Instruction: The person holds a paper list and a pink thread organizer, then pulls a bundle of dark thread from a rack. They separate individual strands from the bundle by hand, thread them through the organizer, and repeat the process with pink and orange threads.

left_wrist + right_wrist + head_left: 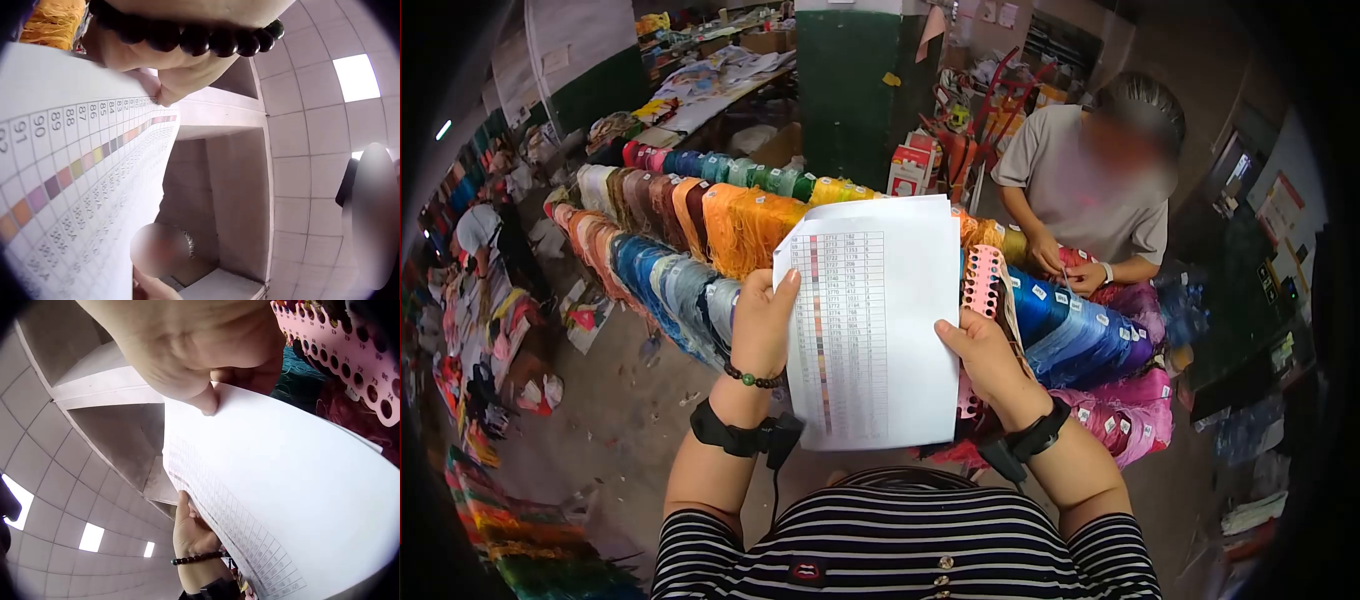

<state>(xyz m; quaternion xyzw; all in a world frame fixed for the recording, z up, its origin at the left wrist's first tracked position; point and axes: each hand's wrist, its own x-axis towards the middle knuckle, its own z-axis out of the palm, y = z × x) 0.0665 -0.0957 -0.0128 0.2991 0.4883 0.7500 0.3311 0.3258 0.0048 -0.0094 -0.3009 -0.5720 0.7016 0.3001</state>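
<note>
My striped shirt [900,545] fills the bottom of the head view, closest to the lens, and just above it sit the black wrist straps [740,437] with their cameras. Between my hands I hold a printed sheet [880,330] upright in front of my chest, over the near edge of the thread display.

My left hand [762,325] pinches the sheet's left edge, thumb flat on the printed face and fingers behind it (the left wrist view shows the thumb tip pressed beside the numbered column). A bead bracelet [752,379] rings that wrist. My right hand [985,355] pinches the lower right edge the same way, thumb on the front and fingers hidden behind.

The sheet carries a table of numbers with a strip of small colour squares running down it. Behind its right side, against my right fingers, stands a pink punched card [982,280] with rows of holes and numbers. Whether my fingers grip it as well I cannot tell.

Beyond the paper lies a long row of thread skeins [700,230] in orange, brown and teal, curving round to blue skeins [1080,335] and magenta ones on the right. Across that row another person [1090,190] in a grey shirt bends over the threads, both hands down among them. A green pillar [855,90] rises behind the display.
</note>
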